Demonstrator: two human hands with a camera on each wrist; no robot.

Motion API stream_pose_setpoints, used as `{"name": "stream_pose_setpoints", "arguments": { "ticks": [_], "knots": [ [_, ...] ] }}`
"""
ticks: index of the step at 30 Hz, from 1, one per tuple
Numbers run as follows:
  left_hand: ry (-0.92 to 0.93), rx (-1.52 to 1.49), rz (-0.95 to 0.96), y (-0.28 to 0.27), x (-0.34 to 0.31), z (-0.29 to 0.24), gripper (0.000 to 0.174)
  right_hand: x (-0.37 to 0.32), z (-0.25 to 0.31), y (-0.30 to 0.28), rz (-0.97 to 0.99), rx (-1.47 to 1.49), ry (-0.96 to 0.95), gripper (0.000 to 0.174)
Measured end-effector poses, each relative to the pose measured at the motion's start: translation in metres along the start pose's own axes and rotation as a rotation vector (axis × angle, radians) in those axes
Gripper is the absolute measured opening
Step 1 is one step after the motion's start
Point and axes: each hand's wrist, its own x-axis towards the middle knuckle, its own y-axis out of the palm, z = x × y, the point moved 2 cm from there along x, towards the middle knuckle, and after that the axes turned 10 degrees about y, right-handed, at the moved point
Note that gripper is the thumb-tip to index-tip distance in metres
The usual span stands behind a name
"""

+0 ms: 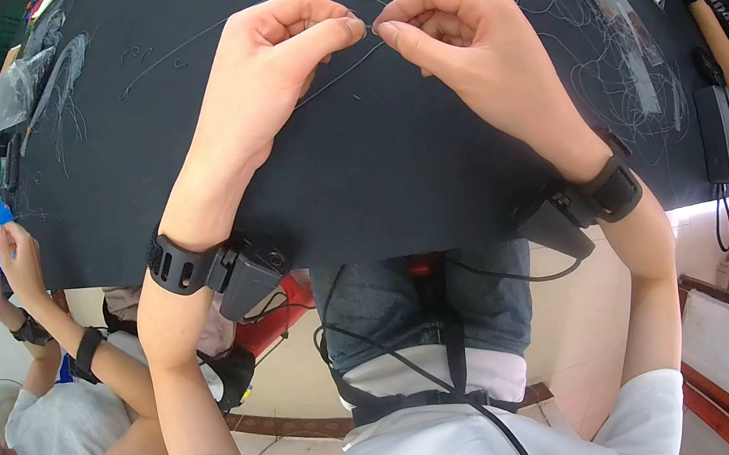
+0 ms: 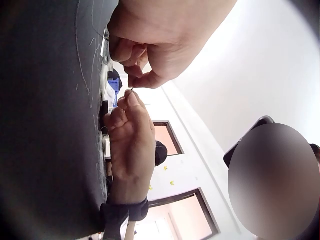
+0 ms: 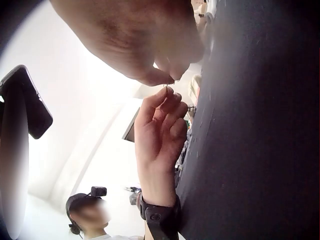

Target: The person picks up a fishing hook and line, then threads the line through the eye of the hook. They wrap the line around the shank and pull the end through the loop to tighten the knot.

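Both hands meet over the black table (image 1: 344, 163), fingertips nearly touching. My left hand (image 1: 257, 77) pinches a tiny thin piece (image 1: 369, 29) between thumb and forefinger. From the other side my right hand (image 1: 489, 48) pinches at the same spot, its other fingers curled. Thin clear line (image 1: 348, 70) runs on the table beneath the hands. In the left wrist view a dark tip shows between the left hand (image 2: 165, 40) and the right hand (image 2: 132, 140). The right wrist view shows a fine thread-like bit (image 3: 167, 87) there; whether it is hook or line I cannot tell.
Small hooks (image 1: 181, 63) lie left of the hands. Tangled line (image 1: 599, 44) and clear plastic strips (image 1: 635, 57) are at the right. A bundle of line (image 1: 68, 70) and a plastic bag (image 1: 10, 99) lie left. Another person (image 1: 91, 408) sits at the left; a black box (image 1: 717, 135) stands right.
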Motion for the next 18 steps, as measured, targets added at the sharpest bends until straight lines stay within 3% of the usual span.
{"name": "stream_pose_setpoints", "arguments": {
  "ticks": [18],
  "knots": [
    [0.011,0.057,-0.045,0.0007,0.0007,0.0041,0.016,-0.0026,0.0025,-0.0046,-0.03,-0.098,0.076,0.016]
  ]
}}
